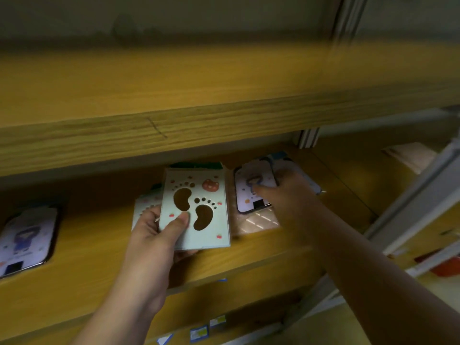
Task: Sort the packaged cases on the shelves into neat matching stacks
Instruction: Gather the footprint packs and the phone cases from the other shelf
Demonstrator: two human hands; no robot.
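A: How do the hands stand?

B: The left hand (151,235) has its grip clenched on a pale green packaged case with two footprint cut-outs (195,209). The thumb (178,224) presses on the front face near the lower left, and the other fingers go round behind. It holds the case tilted, just above the front of the wooden shelf (261,257).

A: And the right?

B: The right hand (288,195) reaches further in, and its fingers rest on a white case with a cartoon figure (251,192). The picture is blurred there, so whether that grip grasps the case or only touches it, I cannot tell.

A: Where does that case lie?

B: On the same shelf, on top of a pinkish quilted package (256,224), just right of the footprint case.

A: Anything behind the left hand?

B: Another pale green case (145,204) peeks out behind the held one, lying on the shelf, and a dark green edge (201,166) shows above the held case's top.

A: Further out?

B: Far left on the shelf lies a second cartoon-figure case (27,237), well apart from the rest. A flat pale package (408,155) sits far right at the back. An upper wooden shelf (199,95) runs across above, and small labels (199,332) mark the edge of a lower shelf.
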